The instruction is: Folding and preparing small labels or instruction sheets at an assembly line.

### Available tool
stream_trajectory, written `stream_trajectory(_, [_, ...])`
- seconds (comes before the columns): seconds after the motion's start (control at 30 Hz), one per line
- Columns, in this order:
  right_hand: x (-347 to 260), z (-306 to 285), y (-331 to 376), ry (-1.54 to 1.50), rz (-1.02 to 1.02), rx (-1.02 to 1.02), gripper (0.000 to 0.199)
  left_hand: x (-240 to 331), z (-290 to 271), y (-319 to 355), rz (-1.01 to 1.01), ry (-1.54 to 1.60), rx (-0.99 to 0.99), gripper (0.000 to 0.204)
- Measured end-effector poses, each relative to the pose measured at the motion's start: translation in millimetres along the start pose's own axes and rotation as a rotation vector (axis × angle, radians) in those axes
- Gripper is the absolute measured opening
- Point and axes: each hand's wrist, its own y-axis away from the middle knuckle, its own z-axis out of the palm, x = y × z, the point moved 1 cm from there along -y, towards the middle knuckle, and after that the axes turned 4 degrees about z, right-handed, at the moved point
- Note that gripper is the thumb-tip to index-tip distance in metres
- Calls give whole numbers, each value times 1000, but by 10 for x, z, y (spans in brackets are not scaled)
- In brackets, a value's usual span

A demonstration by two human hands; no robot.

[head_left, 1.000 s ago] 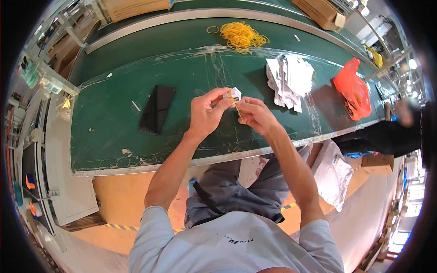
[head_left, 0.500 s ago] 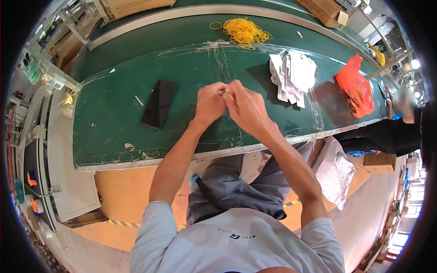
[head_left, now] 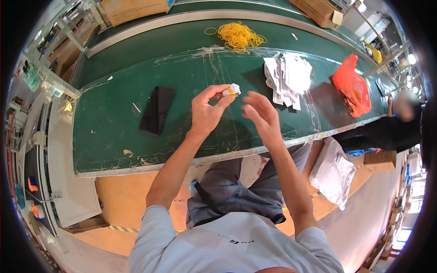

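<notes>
— What have you got there?

— A small white paper bundle (head_left: 233,89) with a yellow rubber band round it. My left hand (head_left: 205,113) pinches it between thumb and fingertips, up above the green table (head_left: 109,132), not resting on it.

— And the other hand?

— My right hand (head_left: 260,116) is just beside the bundle, apart from it, fingers spread loose and holding nothing.

— What lies around you on the table?

— To my left a flat black pouch (head_left: 157,110) lies on the green surface. Further out, to my right, there is a pile of white paper pieces (head_left: 288,77), and past that an orange plastic bag (head_left: 352,89). Beyond my hands, near the far side, sits a heap of yellow rubber bands (head_left: 238,36), with one loose band just beside it.

— Anyone else about?

— Another person in a dark sleeve (head_left: 387,133) is at the table's right end. A white bag (head_left: 335,170) lies on the floor by my right leg.
</notes>
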Motion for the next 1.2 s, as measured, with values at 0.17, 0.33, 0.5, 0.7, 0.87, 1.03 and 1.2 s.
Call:
stream_trajectory(0.17, [8, 275, -266, -428, 208, -142, 39, 134, 93, 34, 475, -550, 50, 34])
stream_trajectory(0.33, [156, 58, -428, -702, 377, -307, 42, 267, 64, -9, 358, -412, -52, 60])
stream_trajectory(0.5, [157, 67, -376, -724, 470, -434, 43, 171, -25, -17, 289, -430, -222, 70])
stream_trajectory(0.7, [247, -9, -372, -685, 448, -476, 41, 96, 24, 39, 229, -393, -266, 57])
stream_trajectory(0.87, [269, 26, -347, -626, 401, -378, 36, 108, 40, 36, 162, -370, -279, 53])
stream_trajectory(1.03, [277, 89, -359, -554, 405, -288, 36, 70, 15, 30, 169, -441, -249, 52])
stream_trajectory(1.2, [253, 152, -267, -458, 294, -170, 39, 149, 81, 49, 213, -504, -261, 42])
